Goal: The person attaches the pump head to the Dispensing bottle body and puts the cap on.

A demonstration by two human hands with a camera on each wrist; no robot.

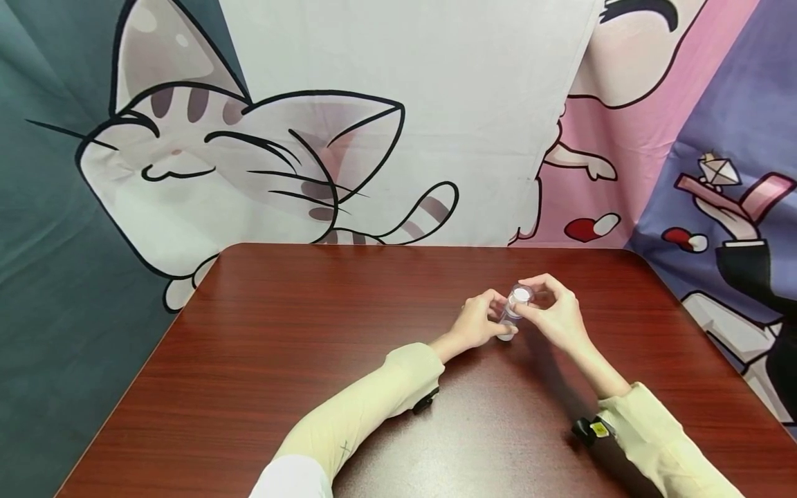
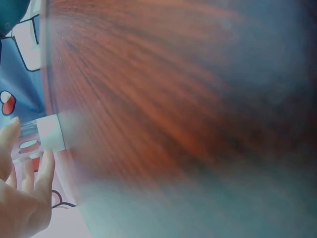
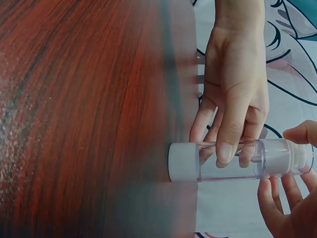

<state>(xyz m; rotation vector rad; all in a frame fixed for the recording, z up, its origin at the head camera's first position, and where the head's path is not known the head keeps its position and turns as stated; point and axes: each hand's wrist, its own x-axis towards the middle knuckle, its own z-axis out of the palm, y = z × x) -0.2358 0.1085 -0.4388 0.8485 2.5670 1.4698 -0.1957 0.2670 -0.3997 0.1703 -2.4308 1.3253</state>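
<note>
A slim clear bottle with a white base stands upright on the table. Its top is a clear cap with white parts showing inside. My left hand holds the bottle's body, thumb on one side and fingers on the other, as the right wrist view shows. Higher up, my right hand pinches the cap between thumb and fingers. In the left wrist view the white base is at the left edge beside the fingers of my left hand, and the bottle's top is out of frame.
The dark red wood-grain table has rounded far corners. Behind it hangs a cloth backdrop with cartoon drawings, including a cat. Both forearms wear pale yellow sleeves, with a small black device at the right wrist.
</note>
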